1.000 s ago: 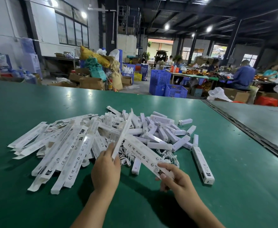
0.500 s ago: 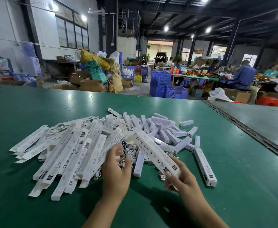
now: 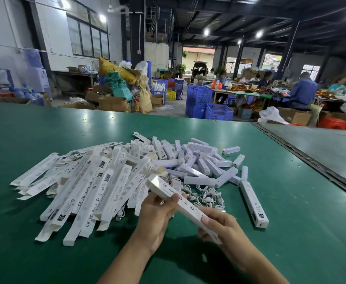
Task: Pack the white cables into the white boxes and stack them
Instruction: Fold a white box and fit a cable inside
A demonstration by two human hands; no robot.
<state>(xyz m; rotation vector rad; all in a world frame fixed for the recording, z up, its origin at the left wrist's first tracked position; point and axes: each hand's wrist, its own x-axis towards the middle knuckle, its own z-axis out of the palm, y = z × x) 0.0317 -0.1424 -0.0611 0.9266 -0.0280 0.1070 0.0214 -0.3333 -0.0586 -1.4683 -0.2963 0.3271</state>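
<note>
Grip: both hands are closing on one box (image 3: 188, 208) in the lower centre. The left hand (image 3: 157, 216) is pinching its upper half and the right hand (image 3: 225, 228) is curling round its lower end.
Box feel: it's looking light, hollow and thin-walled. The card is glossy, so I'm judging it a little slippery and quick to dent if squeezed on the broad faces.
Where to hold: the narrow edges near each end are looking safest. I cannot tell whether the far end is open.
Cables (image 3: 204, 197): they're lying in a tangle just above the hands at centre frame. They're looking soft and limp and likely to snag each other, so I'd take one by its plug.
Count, in hand: one box.
Count, flat boxes (image 3: 82, 193): dozens are fanning out at left centre, too overlapped to number.
Count, short boxes (image 3: 198, 160): some thirty are heaping up at upper centre.
Count, lone box (image 3: 254, 203): one is lying at right, apart from the heap.
Count, cables: too knotted to count.
Table (image 3: 45, 130): it's carrying everything; no stack is showing yet.
</note>
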